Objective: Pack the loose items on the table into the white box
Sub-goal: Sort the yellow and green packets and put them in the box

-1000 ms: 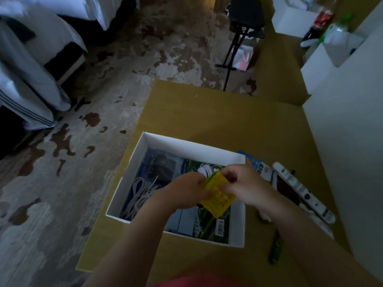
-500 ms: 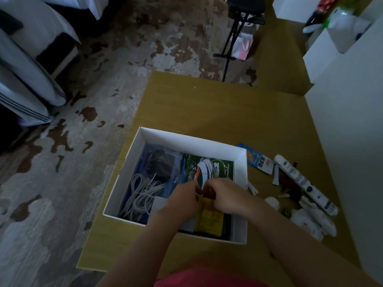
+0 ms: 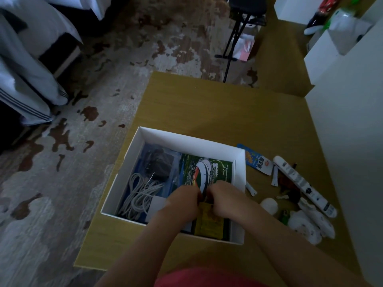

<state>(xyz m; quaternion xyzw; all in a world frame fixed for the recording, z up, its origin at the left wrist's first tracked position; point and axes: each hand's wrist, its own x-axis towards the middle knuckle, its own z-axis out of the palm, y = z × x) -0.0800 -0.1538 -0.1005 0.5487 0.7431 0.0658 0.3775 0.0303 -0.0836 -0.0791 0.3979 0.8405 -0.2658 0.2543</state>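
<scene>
Reaching into the lower right of the white box [image 3: 192,139], the left hand [image 3: 184,200] and right hand [image 3: 224,197] met knuckle to knuckle. Their fingers were curled in and apparently pinched the top edge of the yellow packet [image 3: 210,224], which sat low inside by the near wall, probably to seat it flat over the green leaflet [image 3: 216,168]. Right of the box, the white remote [image 3: 300,183] and the blue-and-orange sachet [image 3: 251,160] lay loose on the table [image 3: 207,104], so packing looked unfinished.
</scene>
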